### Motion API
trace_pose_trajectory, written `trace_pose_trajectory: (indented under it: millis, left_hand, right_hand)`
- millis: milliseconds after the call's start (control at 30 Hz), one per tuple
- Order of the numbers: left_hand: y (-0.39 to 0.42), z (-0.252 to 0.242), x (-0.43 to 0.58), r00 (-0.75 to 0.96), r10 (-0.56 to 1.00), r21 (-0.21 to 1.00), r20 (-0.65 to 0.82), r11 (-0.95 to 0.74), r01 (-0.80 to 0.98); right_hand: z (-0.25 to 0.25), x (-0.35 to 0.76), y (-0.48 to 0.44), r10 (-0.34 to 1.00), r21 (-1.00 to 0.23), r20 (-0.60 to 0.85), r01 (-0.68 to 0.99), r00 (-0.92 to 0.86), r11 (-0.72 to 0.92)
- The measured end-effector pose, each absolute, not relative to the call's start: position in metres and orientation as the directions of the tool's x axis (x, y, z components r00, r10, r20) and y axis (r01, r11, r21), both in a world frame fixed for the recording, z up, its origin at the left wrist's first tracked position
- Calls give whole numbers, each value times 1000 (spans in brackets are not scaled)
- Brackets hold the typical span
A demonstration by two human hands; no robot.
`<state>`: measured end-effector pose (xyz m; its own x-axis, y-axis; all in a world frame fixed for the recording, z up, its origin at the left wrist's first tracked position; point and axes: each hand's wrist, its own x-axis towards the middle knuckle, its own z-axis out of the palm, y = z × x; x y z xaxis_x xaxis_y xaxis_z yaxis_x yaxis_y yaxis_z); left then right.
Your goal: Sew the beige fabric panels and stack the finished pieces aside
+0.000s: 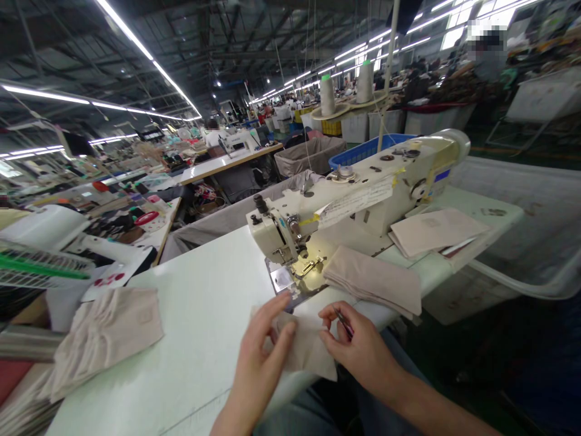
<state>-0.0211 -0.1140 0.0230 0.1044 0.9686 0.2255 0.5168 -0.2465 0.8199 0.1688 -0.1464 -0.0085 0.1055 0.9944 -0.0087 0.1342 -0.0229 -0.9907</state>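
Note:
My left hand (265, 348) rests with spread fingers on a small beige fabric piece (308, 351) lying at the near edge of the white table (204, 303). My right hand (356, 345) pinches the same piece from the right and holds a thin dark tool (344, 321), perhaps tweezers, between its fingers. Just beyond my hands stands a cream sewing machine (354, 194), its presser foot (308, 265) over the needle plate.
A folded beige stack (374, 281) lies right of the presser foot and another (436, 230) beside the machine's base. A beige pile (104, 336) sits at the left. Thread cones (327, 95) stand behind. Other workstations and people fill the hall.

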Motion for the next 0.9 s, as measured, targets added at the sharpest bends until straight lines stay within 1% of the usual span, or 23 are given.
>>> trace_pose_trajectory:
  millis: [33, 67, 100, 133, 233, 333, 467, 533, 600, 900]
  left_hand:
    - [-117, 26, -13, 251, 955, 834, 159, -266, 483]
    - [-119, 28, -5, 362, 926, 844, 104, -274, 460]
    - [-119, 29, 0, 430, 901, 848, 65, -277, 452]
    - [-119, 29, 4, 460, 887, 847, 46, -278, 453]
    - [-115, 26, 5, 426, 903, 845, 61, -273, 459]
    - [-113, 24, 0, 413, 906, 856, 90, -282, 432]
    - [-115, 26, -2, 417, 903, 871, 107, -288, 399]
    - [-115, 27, -1, 408, 906, 873, 107, -282, 397]
    - [-115, 28, -1, 400, 910, 874, 109, -279, 398]
    - [-114, 25, 0, 407, 908, 861, 98, -283, 424]
  right_hand:
    - [-8, 168, -148, 997, -991, -9, 131, 75, -18]
    - [-7, 168, -150, 999, -992, -13, 124, 48, -19]
    - [-7, 169, -152, 999, -993, -23, 116, 22, -26]
    - [-7, 171, -154, 999, -993, -35, 110, -5, -35]
    - [-6, 182, -158, 995, -990, -40, 135, -94, -27]
    - [-1, 193, -160, 984, -967, 0, 251, -177, 45]
    - [6, 197, -160, 985, -883, 44, 455, -167, 116]
    - [8, 196, -159, 986, -847, 51, 516, -161, 129]
    - [9, 194, -158, 985, -829, 52, 544, -163, 133]
    - [12, 196, -155, 984, -811, 31, 571, -177, 128]
